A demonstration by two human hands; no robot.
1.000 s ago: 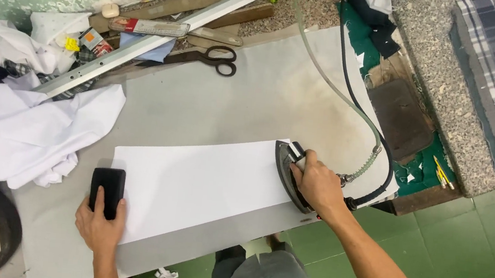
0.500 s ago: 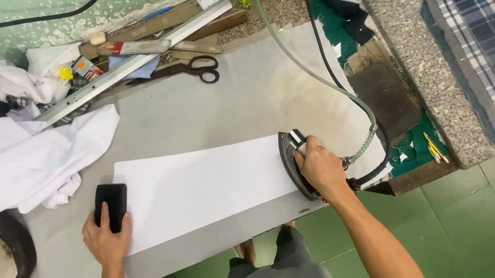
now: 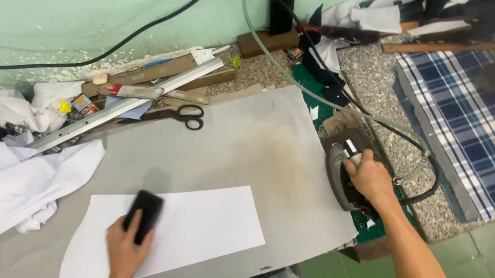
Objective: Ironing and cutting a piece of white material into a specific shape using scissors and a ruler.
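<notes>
left hand (image 3: 125, 249) presses a black block (image 3: 143, 215) on the white sheet (image 3: 189, 231), fingers gripping it; right hand (image 3: 369, 177) grips the iron (image 3: 341, 176) at the table's (image 3: 247, 145) right edge.

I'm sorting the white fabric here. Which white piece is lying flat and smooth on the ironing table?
The rectangular white piece under the left hand, which presses a black block on it. The other white cloth lies crumpled at the table's left edge.

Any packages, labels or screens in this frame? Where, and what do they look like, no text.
Small box-like package: by the wall at the ironing table's back left edge, red, white and grey.
Flat tube-like package: right of it among the clutter, long, white with a red end.
Black upright phone-like slab: leaning on the green wall, screen dark.
Nothing else shows clearly.
</notes>
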